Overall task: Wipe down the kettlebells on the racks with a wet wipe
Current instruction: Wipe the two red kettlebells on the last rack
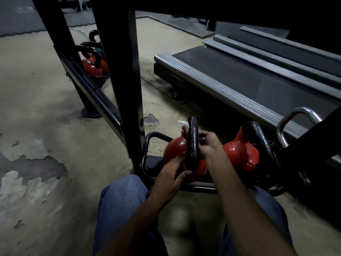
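Note:
A red kettlebell (174,147) with a black handle (192,137) sits on the low rack shelf (153,163) in front of me. My right hand (210,145) reaches through and around the handle, and its fingers grip a white wet wipe (182,124) that sticks out on the far side. My left hand (170,175) holds the red body from below and from the left, its thumb on the lower front. A second red kettlebell (239,157) with a black handle stands just to the right.
A black rack upright (129,80) rises just left of my hands. More red kettlebells (92,66) sit farther along the rack. A chrome handle (295,117) shows at the right. Treadmill decks (239,78) lie behind the rack. My jeans-clad knees (120,200) fill the bottom.

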{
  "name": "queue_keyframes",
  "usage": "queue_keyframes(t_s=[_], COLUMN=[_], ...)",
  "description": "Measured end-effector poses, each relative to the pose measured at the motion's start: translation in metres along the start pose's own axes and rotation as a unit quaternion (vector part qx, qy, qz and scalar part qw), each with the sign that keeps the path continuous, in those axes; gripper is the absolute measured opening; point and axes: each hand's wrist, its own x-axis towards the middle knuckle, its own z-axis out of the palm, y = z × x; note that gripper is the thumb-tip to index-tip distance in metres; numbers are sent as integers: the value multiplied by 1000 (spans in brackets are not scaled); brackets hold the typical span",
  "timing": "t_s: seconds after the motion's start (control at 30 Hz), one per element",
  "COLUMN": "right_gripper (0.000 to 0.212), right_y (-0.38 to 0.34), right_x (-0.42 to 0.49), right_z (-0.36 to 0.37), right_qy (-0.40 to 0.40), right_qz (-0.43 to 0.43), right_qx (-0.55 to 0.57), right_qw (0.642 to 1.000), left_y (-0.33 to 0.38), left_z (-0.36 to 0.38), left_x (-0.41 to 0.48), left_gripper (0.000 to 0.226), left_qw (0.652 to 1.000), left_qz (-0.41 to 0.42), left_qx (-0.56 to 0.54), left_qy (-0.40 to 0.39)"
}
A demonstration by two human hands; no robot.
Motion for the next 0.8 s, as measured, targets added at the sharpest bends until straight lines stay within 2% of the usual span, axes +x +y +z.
queue_keyframes(t_s=[0.07, 0.1, 0.13, 0.17, 0.2, 0.23, 0.3, 0.4, 0.43, 0.47, 0.57, 0.63, 0.67, 0.8], right_gripper=[31, 21, 11, 6, 7, 8, 11, 17, 20, 23, 30, 30, 29, 21], right_y=[7, 10, 12, 12, 9, 5, -8, -26, -29, -31, -37, -42, -47, -55], right_x=[-3, 1, 6, 16, 24, 29, 32, 29, 31, 32, 38, 37, 39, 50], right_z=[0, -1, -2, -3, -2, 1, 13, 41, 47, 52, 61, 67, 71, 80], right_qy=[28, 47, 75, 109, 129, 130, 55, -57, -80, -97, -152, -179, -179, -142], right_qz=[-41, -91, -171, -272, -368, -441, -487, -375, -347, -322, -247, -213, -213, -213], right_qx=[2, -25, -87, -203, -344, -470, -654, -884, -913, -928, -953, -959, -959, -958], right_qw=[999, 994, 978, 934, 854, 754, 576, 274, 201, 159, 82, 59, 63, 133], left_y=[-2, -2, -3, -3, -3, -4, -5, -6, -6, -7, -8, -6, -5, -5], left_z=[0, 0, 1, 1, 2, 2, 2, 2, 2, 1, 0, 1, 1, 2], left_x=[0, 0, 0, 0, 0, 0, 0, -1, -1, -1, -3, -2, -2, -1], left_gripper=[65, 65, 65, 65, 65, 65, 66, 67, 67, 67, 65, 65, 64, 65], left_qw=[1000, 1000, 1000, 1000, 1000, 1000, 1000, 1000, 1000, 1000, 1000, 1000, 1000, 1000], left_qz=[1, 1, 0, -2, -5, -9, -16, -23, -22, -21, -16, -16, -15, -5], left_qx=[-3, -7, -10, -10, -9, -8, -10, -6, -3, -2, -12, -13, -11, -11], left_qy=[-1, -2, -2, 0, 1, 2, 5, 6, 5, 5, 4, 1, 2, 2])
